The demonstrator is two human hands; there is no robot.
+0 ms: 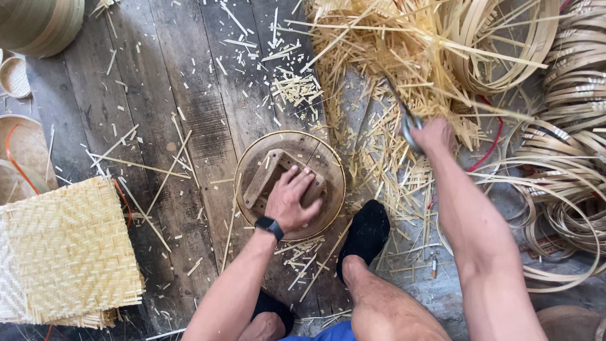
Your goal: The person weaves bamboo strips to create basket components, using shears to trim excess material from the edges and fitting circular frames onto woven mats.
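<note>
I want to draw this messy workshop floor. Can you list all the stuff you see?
Round wooden form: one, brown, middle of the floor.
Wooden block: one, brown, on the form.
Scissors: one pair, grey metal, in the right hand.
Woven mats: a stack, pale yellow, lower left.
Loose strips: a heap, straw yellow, top middle.
Hoops: many, tan, right side.
Round baskets: a stack, tan, top left.
Floor planks: grey-brown, littered with offcuts.
Smartwatch: one, black, left wrist.
Black sock: one foot, beside the form.
Left hand: pressing on the block.
Right hand: gripping the scissors.
</note>
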